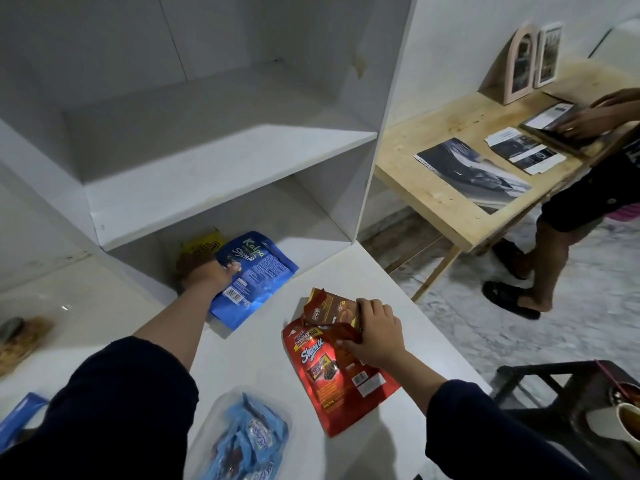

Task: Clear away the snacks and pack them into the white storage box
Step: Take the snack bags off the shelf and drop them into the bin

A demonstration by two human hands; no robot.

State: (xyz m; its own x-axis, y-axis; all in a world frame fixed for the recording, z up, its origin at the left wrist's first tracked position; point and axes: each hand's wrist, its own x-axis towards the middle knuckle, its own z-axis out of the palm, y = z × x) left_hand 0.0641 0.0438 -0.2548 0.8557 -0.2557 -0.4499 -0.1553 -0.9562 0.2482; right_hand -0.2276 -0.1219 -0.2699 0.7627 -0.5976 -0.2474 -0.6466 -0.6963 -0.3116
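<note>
- At far left, a blue packet [20,415] lies at the frame edge and something brownish [24,336] sits blurred beyond it; we cannot name that one
- Our left hand [207,273] reaches into the lowest compartment of the white shelf unit [221,168], thumb on top and grip closed on the upper edge of the blue Kalpa pouch [251,278]; a yellow packet [201,245] lies just behind, deeper in
- We judge the step in hand to be drawing this pouch out: pull it low and flat toward us, since the shelf board hangs close above the knuckles, and keep the wrist clear of the compartment's left wall
- Near the front edge of the white table [398,306] sits a clear bag of blue-wrapped sweets [247,441], right in the pouch's way back, so we should lift over it
- Our right hand [377,332] pinches a small brown sachet [330,310], grip closed, atop the red Beng-Beng pouch [341,372]
- The table's right edge falls away just beside that pouch; sliding it right risks a drop
- No white storage box shows itself here, so we cannot say where the snacks must travel
- Far right, another person [568,202] works at a wooden table [450,147], well apart
</note>
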